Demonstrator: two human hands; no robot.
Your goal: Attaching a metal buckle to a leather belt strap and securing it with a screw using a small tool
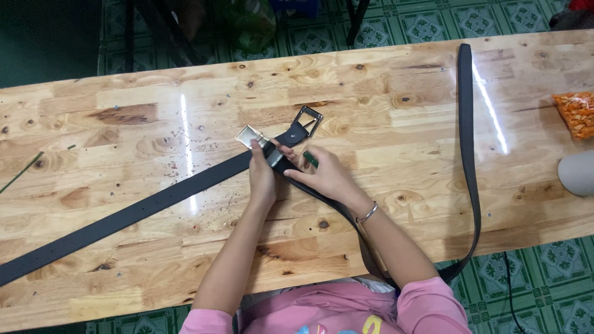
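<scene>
A long black belt [124, 213] lies across the wooden table [185, 111]. My left hand [262, 176] presses the belt just behind a shiny square metal buckle [250, 137]. My right hand [324, 175] pinches a second black strap [468, 154], which loops off the table's front edge and back up on the right. A small green tool [310, 159] sticks out between its fingers. That strap's tip carries a rectangular metal frame buckle [307, 120], lying just beyond both hands.
An orange mesh bag [576, 113] lies at the right edge, with a grey rounded object [578, 174] below it. Green patterned floor tiles [544, 278] surround the table. Dark furniture legs [357, 18] stand beyond the far edge.
</scene>
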